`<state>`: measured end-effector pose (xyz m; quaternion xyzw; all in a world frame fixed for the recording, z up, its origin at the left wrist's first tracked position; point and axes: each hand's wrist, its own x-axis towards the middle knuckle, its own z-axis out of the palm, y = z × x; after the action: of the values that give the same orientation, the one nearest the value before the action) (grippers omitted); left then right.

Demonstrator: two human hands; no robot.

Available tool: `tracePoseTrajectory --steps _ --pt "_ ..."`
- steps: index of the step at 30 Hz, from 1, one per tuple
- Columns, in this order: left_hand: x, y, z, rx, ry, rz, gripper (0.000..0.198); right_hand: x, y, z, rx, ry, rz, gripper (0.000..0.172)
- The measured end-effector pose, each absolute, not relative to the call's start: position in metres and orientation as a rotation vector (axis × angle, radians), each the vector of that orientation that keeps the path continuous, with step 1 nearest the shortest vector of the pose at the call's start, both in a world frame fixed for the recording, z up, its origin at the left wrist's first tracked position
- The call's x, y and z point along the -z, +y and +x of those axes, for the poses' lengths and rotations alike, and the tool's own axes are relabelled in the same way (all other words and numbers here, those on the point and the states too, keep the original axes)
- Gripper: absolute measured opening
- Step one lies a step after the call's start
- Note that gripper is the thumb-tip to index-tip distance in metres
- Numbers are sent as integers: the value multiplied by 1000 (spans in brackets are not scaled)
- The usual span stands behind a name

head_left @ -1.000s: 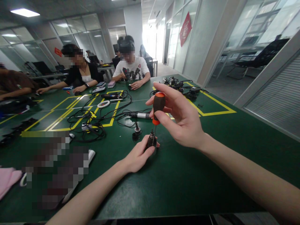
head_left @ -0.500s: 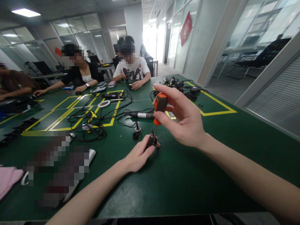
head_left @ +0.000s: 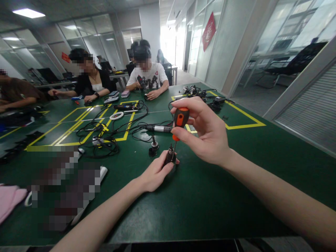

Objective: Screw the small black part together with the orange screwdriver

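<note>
My right hand (head_left: pixel 206 134) grips the orange and black handle of a screwdriver (head_left: pixel 181 119) between thumb and fingers. Its thin shaft points down into a small black cylindrical part with a metal spindle (head_left: pixel 170 155), which my left hand (head_left: pixel 157 173) holds upright just above the table. Whether the tip sits on a screw is too small to tell. Just beyond my left hand stand a metal-stemmed round part (head_left: pixel 154 142) and a small black ring-like cap (head_left: pixel 152 152). Behind them lies a silver and black cylindrical tool (head_left: pixel 159 129) with a cord.
Black cables (head_left: pixel 110 145) tangle on the green table (head_left: pixel 210 203) at centre left. Two blurred-out flat objects (head_left: pixel 78 196) and a pink cloth (head_left: pixel 10 201) lie at left. More cords and plugs (head_left: pixel 196 91) are heaped at the far right. Several people sit across the table.
The screwdriver handle has turned in my right hand, and the fingers have shifted slightly around it. My left hand and the black part stay put. A person at far left has drawn a hand back.
</note>
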<state>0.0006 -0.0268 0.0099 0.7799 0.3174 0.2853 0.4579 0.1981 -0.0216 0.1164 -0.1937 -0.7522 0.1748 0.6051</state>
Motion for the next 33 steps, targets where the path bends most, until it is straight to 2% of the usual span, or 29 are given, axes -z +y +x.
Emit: tracePoseTrajectory --steps 3,9,18,25,33 --pt "-9 -27 1 -701 779 1921 41 -116 -20 198 -371 -1736 -470 39" --pt "-10 -27 1 -698 774 1945 45 -118 -23 196 -447 -1748 -475 53" --pt "-10 -27 2 -708 759 1944 45 -118 -24 198 -511 -1772 -431 40" --pt "-11 -28 4 -695 765 1958 41 -117 -21 198 -374 -1731 -474 34" --pt "-9 -28 6 -713 776 1966 39 -117 -24 198 -475 -1756 -466 48"
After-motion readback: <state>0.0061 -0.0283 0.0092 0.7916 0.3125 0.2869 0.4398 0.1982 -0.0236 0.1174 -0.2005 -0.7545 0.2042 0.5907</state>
